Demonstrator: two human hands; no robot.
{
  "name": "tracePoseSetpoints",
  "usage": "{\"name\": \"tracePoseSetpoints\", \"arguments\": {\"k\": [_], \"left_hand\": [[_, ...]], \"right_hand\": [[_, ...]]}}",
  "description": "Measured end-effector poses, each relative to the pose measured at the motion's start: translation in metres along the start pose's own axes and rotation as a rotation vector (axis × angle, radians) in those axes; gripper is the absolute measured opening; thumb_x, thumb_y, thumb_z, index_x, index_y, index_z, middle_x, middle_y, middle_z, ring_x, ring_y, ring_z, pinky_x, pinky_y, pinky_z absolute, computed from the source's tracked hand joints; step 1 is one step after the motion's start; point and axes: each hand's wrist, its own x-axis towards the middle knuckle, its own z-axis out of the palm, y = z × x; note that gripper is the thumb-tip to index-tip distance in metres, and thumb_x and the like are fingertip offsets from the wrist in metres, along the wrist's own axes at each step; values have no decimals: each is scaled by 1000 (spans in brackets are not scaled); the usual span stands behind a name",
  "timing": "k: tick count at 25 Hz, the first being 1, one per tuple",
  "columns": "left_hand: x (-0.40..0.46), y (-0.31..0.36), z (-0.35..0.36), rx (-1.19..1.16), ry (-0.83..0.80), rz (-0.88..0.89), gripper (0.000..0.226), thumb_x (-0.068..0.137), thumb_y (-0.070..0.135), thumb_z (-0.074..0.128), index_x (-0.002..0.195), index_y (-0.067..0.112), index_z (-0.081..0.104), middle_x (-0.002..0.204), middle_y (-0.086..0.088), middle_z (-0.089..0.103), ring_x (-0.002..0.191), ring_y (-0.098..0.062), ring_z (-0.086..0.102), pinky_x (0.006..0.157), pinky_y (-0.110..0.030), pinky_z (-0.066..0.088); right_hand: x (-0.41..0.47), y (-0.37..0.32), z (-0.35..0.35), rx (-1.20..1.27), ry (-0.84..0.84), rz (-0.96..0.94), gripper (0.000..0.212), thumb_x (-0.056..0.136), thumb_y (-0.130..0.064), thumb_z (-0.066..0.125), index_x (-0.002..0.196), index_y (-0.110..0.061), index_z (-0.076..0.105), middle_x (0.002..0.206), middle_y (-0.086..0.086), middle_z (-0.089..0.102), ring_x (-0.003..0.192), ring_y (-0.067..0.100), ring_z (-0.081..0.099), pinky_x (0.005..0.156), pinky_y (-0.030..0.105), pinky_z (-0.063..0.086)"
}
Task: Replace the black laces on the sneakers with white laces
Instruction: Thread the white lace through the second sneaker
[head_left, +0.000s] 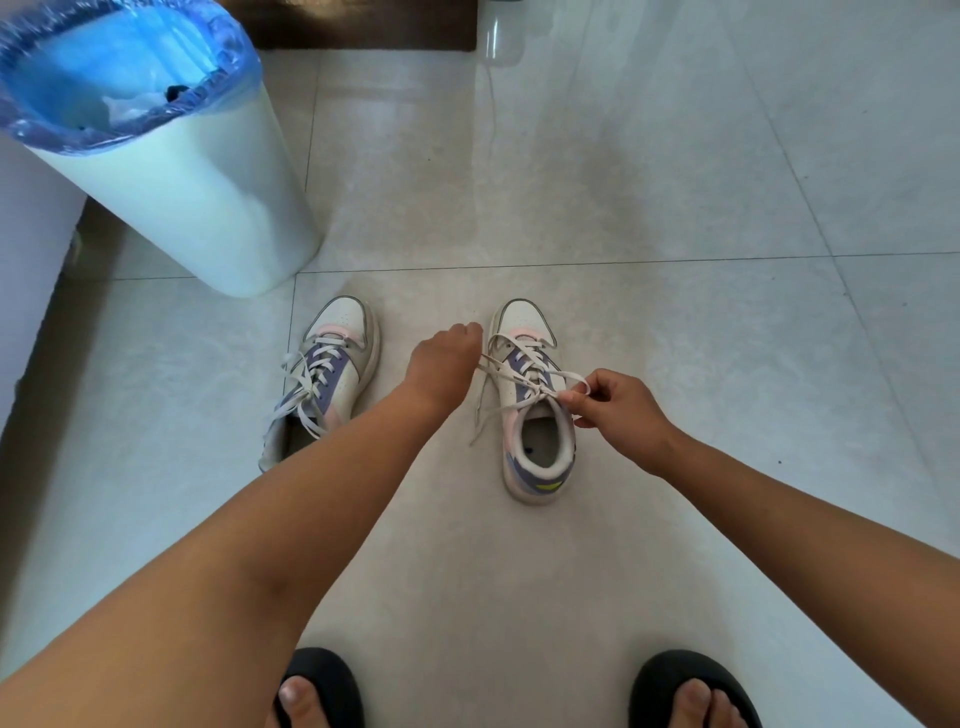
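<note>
Two white, pink and purple sneakers stand on the pale tiled floor. The right sneaker sits well to the right of the tall white bin with a blue plastic bag. Its white lace is pulled out to both sides. The left hand is curled and holds one end of the lace, just left of that shoe. The right hand pinches a loop on the shoe's other side. The left sneaker, laced white too, stands nearer the bin.
</note>
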Motion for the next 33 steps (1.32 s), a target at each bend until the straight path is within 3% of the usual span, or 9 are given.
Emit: {"name": "tracePoseSetpoints", "arguments": {"k": [2,5,10,16,21,24,26,29,33], "left_hand": [[1,-2,5,46,-15,-43,22,87,-2,47,108,6,46,102,-9,57,86,-26,58,64,-31,38],[6,4,2,-352,-25,-221,21,94,18,49,96,-2,58,93,-14,65,68,-24,60,49,-20,41],[6,-18,-6,477,-25,90,16,95,11,44,110,9,49,107,-8,61,97,-29,60,70,-31,33],[4,-26,-2,502,-47,104,25,90,5,43,112,13,50,110,-4,62,100,-27,61,73,-31,34],[-3,-23,-9,368,-90,107,21,96,9,36,111,11,50,107,-9,63,95,-30,63,66,-29,34],[-4,2,-31,52,72,58,22,99,22,32,99,9,50,99,-13,63,83,-32,59,64,-31,33],[-1,24,-53,-42,215,132,24,98,28,37,94,10,53,94,-9,63,77,-28,56,62,-30,34],[1,51,-77,-102,329,348,24,94,35,49,95,15,62,93,0,61,77,-19,58,63,-27,39],[-4,66,-70,-332,57,375,33,95,39,47,88,11,63,86,-2,63,71,-14,55,63,-27,41]], "right_hand": [[1,0,-1,2,-5,8,18,86,-13,68,73,-8,55,71,3,59,65,8,57,61,15,53],[1,2,-3,-32,-6,13,20,84,-15,69,70,-11,56,70,1,60,65,8,58,68,22,54],[-1,6,-7,-2,-37,34,19,83,-18,71,69,-13,59,70,-1,60,69,7,58,73,26,54],[-2,8,-8,30,-34,77,23,82,-20,72,66,-14,56,68,-2,61,65,5,58,63,17,50],[-4,7,-9,67,42,99,19,82,-23,71,71,-12,61,73,1,65,70,8,60,65,20,50],[3,-10,-6,505,28,165,11,89,-24,62,84,-16,69,82,-2,70,80,10,65,70,23,51],[9,-23,1,676,-22,217,15,94,-19,55,92,-12,68,73,-1,66,69,12,62,64,22,48],[11,-34,12,207,-100,165,22,93,-4,47,102,5,65,63,-2,54,55,9,46,54,18,38],[6,-45,19,-94,-197,50,24,94,-13,47,92,-13,71,75,-11,61,60,-2,51,52,5,39]]}}
